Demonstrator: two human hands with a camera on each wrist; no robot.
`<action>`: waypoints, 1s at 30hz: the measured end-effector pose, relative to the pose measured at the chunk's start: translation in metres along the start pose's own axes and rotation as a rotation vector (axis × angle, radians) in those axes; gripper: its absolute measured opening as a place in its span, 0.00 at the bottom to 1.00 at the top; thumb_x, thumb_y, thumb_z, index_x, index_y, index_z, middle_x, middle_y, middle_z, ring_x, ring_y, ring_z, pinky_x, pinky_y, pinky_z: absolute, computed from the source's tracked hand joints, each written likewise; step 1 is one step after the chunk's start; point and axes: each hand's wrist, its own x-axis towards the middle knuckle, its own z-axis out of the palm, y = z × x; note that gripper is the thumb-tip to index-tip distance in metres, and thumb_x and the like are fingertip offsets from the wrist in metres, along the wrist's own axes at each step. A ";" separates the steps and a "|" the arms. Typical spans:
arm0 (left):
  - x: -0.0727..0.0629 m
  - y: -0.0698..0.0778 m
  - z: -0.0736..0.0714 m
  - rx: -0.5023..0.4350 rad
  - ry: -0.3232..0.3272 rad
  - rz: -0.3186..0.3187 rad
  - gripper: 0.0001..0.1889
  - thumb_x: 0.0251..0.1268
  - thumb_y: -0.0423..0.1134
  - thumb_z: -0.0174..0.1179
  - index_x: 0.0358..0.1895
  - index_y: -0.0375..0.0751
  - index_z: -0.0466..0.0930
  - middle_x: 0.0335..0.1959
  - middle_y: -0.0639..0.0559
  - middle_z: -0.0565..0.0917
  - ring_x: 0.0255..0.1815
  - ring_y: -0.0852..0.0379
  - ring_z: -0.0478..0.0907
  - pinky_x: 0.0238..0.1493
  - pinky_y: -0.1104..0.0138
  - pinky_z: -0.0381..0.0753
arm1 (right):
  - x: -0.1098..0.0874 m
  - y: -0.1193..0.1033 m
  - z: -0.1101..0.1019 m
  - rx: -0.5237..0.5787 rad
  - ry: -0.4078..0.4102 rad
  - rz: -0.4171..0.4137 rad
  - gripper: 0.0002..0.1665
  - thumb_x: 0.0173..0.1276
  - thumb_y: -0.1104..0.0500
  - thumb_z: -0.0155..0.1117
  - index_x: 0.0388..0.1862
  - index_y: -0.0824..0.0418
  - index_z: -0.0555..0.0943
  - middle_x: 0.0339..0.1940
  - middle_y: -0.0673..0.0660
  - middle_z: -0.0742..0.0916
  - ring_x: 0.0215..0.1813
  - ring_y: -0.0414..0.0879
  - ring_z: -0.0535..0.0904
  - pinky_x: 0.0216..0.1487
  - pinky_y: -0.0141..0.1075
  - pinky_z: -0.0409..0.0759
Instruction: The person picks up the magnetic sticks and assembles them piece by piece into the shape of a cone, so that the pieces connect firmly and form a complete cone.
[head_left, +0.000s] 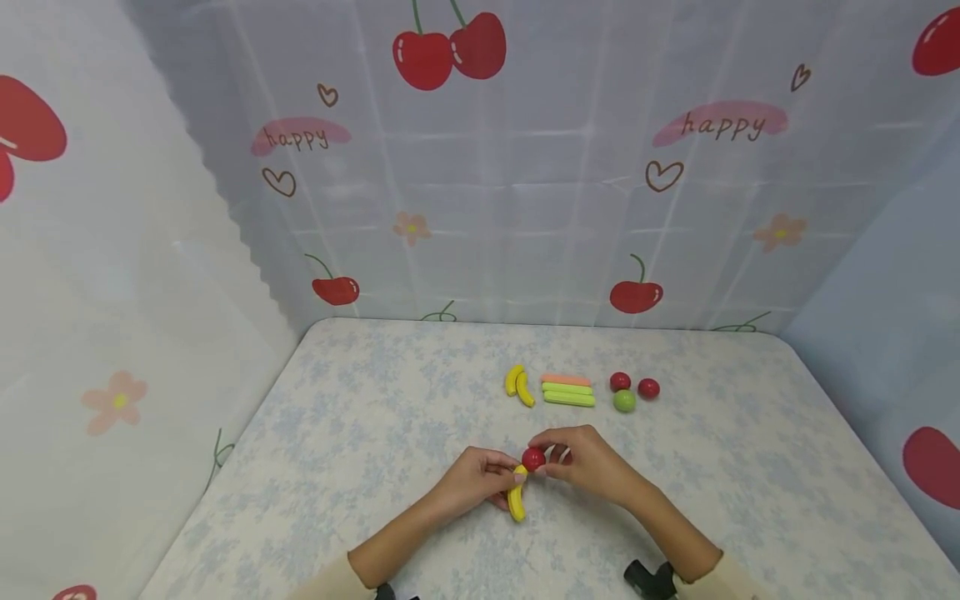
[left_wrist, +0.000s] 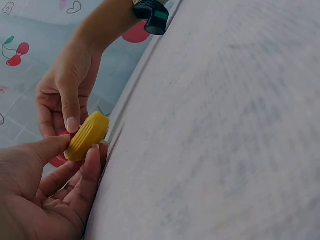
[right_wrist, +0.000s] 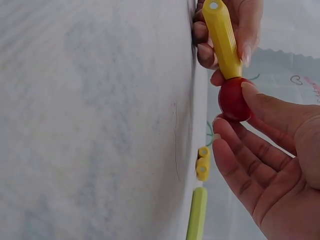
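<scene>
My left hand (head_left: 474, 482) pinches a yellow curved stick shaped like a banana (head_left: 516, 503) between thumb and fingers. A shiny red ball (head_left: 533, 459) is held by the thumb and fingertips of my right hand (head_left: 588, 467). The ball meets the upper end of the yellow stick, as the right wrist view shows with the red ball (right_wrist: 234, 99) right against the yellow stick (right_wrist: 223, 40). A small pale round spot marks the stick's other end. From the left wrist, the yellow stick (left_wrist: 88, 137) hides much of the ball.
Farther back on the patterned table (head_left: 360, 417) lie two yellow curved sticks (head_left: 526, 390), two green sticks (head_left: 568, 399) and an orange stick (head_left: 566, 380). Right of them are two red balls (head_left: 648, 388) and a green ball (head_left: 624, 401). A printed curtain (head_left: 510, 200) hangs behind the table.
</scene>
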 end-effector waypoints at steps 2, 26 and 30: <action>0.000 0.000 0.000 0.010 0.002 0.001 0.12 0.69 0.40 0.67 0.47 0.34 0.87 0.34 0.45 0.88 0.26 0.57 0.84 0.28 0.68 0.85 | 0.000 0.000 0.000 0.007 -0.009 0.003 0.17 0.63 0.65 0.75 0.51 0.59 0.87 0.43 0.49 0.90 0.38 0.38 0.83 0.37 0.32 0.82; 0.000 0.000 0.000 0.018 0.013 -0.017 0.12 0.68 0.41 0.68 0.46 0.35 0.88 0.33 0.46 0.88 0.28 0.56 0.84 0.30 0.67 0.86 | 0.033 0.009 -0.039 -0.136 0.131 0.015 0.13 0.67 0.59 0.74 0.48 0.63 0.88 0.41 0.51 0.90 0.38 0.41 0.83 0.38 0.30 0.82; 0.000 -0.003 0.000 0.006 0.007 -0.012 0.11 0.68 0.40 0.68 0.46 0.35 0.88 0.34 0.46 0.88 0.29 0.56 0.84 0.30 0.67 0.86 | 0.050 0.013 -0.042 -0.172 0.109 0.020 0.13 0.65 0.62 0.75 0.47 0.64 0.88 0.40 0.52 0.90 0.37 0.42 0.83 0.39 0.31 0.82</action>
